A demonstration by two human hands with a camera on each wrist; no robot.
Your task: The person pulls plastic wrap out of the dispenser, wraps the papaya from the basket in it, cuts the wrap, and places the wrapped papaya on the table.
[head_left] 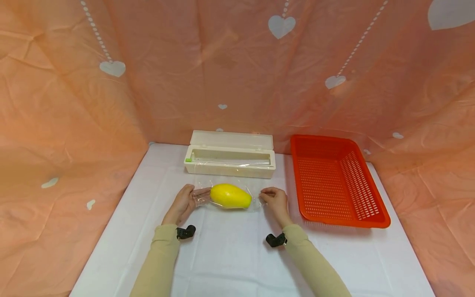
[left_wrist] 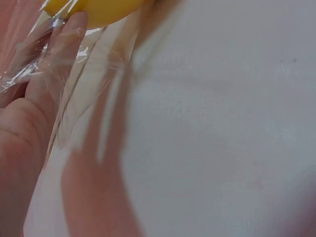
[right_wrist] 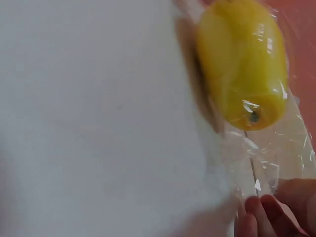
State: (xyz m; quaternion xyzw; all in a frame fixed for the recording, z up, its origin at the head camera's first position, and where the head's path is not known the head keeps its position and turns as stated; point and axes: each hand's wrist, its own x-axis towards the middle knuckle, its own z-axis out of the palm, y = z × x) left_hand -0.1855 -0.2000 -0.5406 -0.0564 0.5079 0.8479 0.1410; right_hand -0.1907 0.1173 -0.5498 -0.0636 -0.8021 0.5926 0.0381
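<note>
A yellow, oblong fruit (head_left: 231, 196), shaped like a papaya, lies wrapped in clear cling film (head_left: 255, 202) in the middle of the head view. At its left end my left hand (head_left: 183, 202) has its fingers stretched out. Film lies over those fingers (left_wrist: 66, 54), and one fingertip touches the fruit in the left wrist view. On the other side, my right hand (head_left: 276, 201) pinches the loose film end between thumb and fingertips. A dark stem mark on the fruit (right_wrist: 242, 64) faces that hand in the right wrist view. The left thumb is mostly hidden.
Behind the fruit stands a white cling film dispenser (head_left: 230, 169) with its lid raised and a green slider (head_left: 188, 160) at the left. An orange-red perforated basket (head_left: 302, 206) is at the right. A white cloth (head_left: 222, 255) covers the table; a peach curtain (head_left: 237, 82) hangs behind.
</note>
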